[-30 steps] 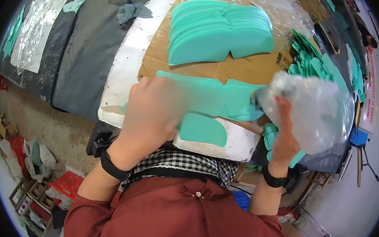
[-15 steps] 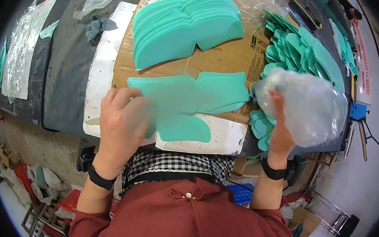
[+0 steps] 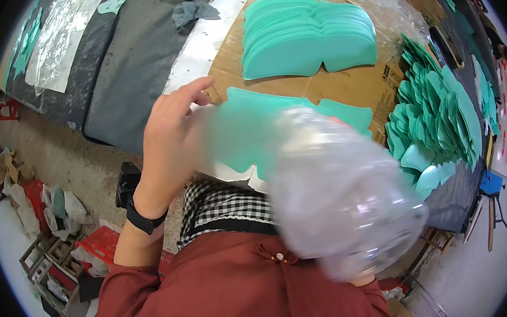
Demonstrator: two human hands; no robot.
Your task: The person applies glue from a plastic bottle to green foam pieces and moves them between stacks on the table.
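My left hand [image 3: 169,132] is at the left end of a loose teal foam-like sheet [image 3: 243,102], its upper fingers apart and curled. A blur covers its inner side and part of the sheet. Over the front of the work area hangs a crumpled clear plastic bag [image 3: 345,193], bulky and blurred. It hides my right hand except for a bit of wrist below; the bag moves with that arm. More teal pieces [image 3: 351,115] lie under and beside the bag. Behind them stands a neat stack of teal notched pieces [image 3: 310,44] on brown cardboard [image 3: 304,85].
On the right is a loose heap of teal pieces [image 3: 434,114]. Crumpled clear film [image 3: 372,0] lies at the back. A grey cloth [image 3: 191,13] is beside a white board [image 3: 206,46] at the back left. A red crate [image 3: 102,242] sits on the floor, lower left.
The plastic bag has swung left and toward me, now covering my right hand and the front teal pieces. My left hand's fingers have lifted and spread. The whole view has shifted.
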